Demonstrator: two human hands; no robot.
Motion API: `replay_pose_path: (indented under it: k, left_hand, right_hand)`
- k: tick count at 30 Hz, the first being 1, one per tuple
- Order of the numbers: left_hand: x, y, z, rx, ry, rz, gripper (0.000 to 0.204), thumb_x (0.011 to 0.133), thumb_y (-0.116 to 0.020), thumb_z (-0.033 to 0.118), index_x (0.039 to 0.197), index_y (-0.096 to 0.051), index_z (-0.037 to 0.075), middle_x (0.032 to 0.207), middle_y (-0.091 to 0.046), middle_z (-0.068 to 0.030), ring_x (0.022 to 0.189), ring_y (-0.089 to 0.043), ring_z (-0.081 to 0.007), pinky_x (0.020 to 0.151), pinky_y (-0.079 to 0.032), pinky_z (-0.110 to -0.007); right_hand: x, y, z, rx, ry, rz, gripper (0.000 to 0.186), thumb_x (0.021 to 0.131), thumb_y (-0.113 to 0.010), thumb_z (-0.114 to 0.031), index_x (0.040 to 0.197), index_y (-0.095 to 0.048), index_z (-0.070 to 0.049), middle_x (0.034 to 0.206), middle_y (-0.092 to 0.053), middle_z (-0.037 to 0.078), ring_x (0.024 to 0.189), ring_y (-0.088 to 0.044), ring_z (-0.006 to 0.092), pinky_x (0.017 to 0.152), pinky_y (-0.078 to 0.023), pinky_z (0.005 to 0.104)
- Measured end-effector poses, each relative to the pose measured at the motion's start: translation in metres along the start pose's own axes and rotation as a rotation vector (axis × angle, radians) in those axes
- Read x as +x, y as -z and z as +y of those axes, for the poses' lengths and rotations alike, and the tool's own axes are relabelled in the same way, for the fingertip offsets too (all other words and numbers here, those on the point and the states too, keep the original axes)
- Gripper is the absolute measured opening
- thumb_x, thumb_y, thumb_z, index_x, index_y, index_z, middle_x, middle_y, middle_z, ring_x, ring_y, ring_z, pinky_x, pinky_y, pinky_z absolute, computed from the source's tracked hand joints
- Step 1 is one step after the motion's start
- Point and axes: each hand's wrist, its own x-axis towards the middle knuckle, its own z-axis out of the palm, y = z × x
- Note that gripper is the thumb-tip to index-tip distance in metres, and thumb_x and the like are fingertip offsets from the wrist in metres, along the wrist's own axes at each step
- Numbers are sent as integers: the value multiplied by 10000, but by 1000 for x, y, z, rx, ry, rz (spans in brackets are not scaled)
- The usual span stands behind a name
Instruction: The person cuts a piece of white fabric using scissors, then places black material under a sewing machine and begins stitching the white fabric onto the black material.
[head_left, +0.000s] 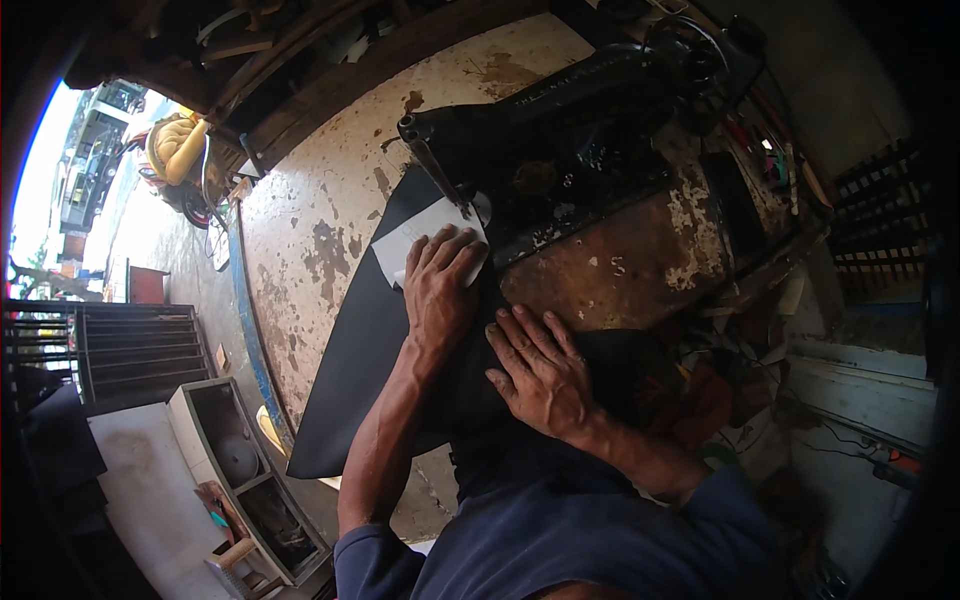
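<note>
My left hand (440, 285) presses on a white piece (405, 245) at the needle end of a black sewing machine (560, 110), its fingers bent and held together. The white piece lies on a large sheet of black material (350, 370) that hangs over the worktable's near part. My right hand (535, 370) lies open to the right, fingers spread on the black material beside the machine's rusty bed plate (610, 270), holding nothing. The needle bar (450, 180) stands just beyond my left fingertips.
A worn pale tabletop (300, 230) with a blue edge surrounds the machine's left side. Tools (775, 160) sit at the back right. A yellow-seated motorbike (175, 150) stands by the bright opening at upper left. A compartmented box (205, 420) is at lower left, dark grilles (875, 200) at right.
</note>
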Motion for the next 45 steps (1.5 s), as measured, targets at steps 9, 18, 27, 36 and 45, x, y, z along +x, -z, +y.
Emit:
replay_pose_path:
  k: [9, 18, 27, 36, 45]
  left_hand:
    - [-2, -1, 0, 47, 32, -39, 263, 884, -736, 127, 1147, -742, 121, 1311, -695, -102, 1330, -597, -340, 1133, -424, -521]
    - [8, 0, -2, -13, 123, -32, 305, 814, -781, 117, 1118, -754, 127, 1239, -678, -120, 1295, -614, -355, 1117, -451, -530]
    - [15, -7, -13, 2, 65, -3, 330, 783, -811, 137, 1108, -753, 126, 1224, -666, -123, 1254, -636, -377, 1106, -457, -541]
    - [21, -8, -22, 5, 41, -8, 366, 776, -817, 144, 1133, -741, 131, 1168, -657, -133, 1234, -640, -379, 1100, -447, -556]
    - [16, 8, -20, 77, -94, -31, 372, 748, -772, 60, 1115, -776, 115, 1106, -688, -77, 1138, -634, -289, 1027, -457, -452]
  right_hand:
    - [9, 0, 13, -12, 55, -62, 520, 978, -645, -392, 1366, -659, -46, 1474, -603, 142, 1456, -476, 297, 1235, -285, 550]
    - [32, 4, 25, 27, 58, -142, 552, 984, -640, -422, 1395, -635, -53, 1485, -591, 128, 1463, -458, 297, 1245, -237, 579]
    - [45, 6, 35, 6, 84, -170, 544, 997, -627, -418, 1406, -629, -61, 1495, -583, 122, 1484, -433, 290, 1258, -209, 582]
    - [56, 1, 43, 13, 84, -179, 527, 1005, -616, -420, 1401, -634, -73, 1504, -577, 113, 1506, -407, 287, 1255, -215, 583]
    - [69, 1, 52, -5, 80, -156, 525, 998, -631, -413, 1410, -624, -86, 1506, -573, 91, 1508, -402, 288, 1255, -234, 569]
